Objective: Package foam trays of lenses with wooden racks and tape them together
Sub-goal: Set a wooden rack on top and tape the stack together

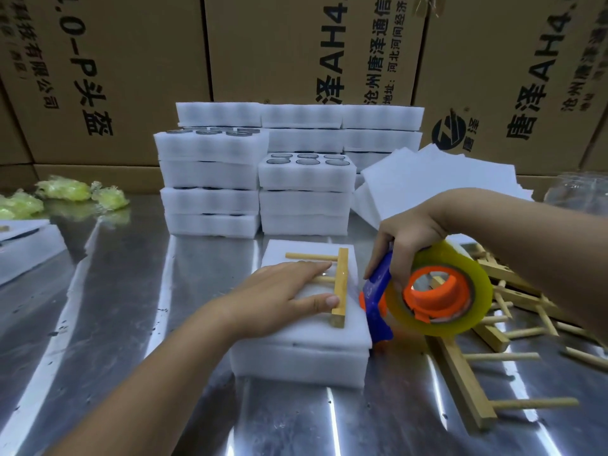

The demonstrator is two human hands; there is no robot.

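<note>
Left hand (279, 291), flat with straight fingers, pins the pale wooden peg rack (340, 284) atop the white foam tray stack (302, 353) mid steel table (131, 324); right hand (408, 238) grips the blue-and-orange tape dispenser (378, 291) at the stack's right edge; likely risk: tape drag skews the rack.

Left hand (276, 296) flat, palm down, fingers straight; right hand (408, 240) beside it, fingers curled in a grip

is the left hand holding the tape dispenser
No, the right hand grips the tape dispenser, while the left hand presses flat on the wooden rack atop the foam tray.
</note>
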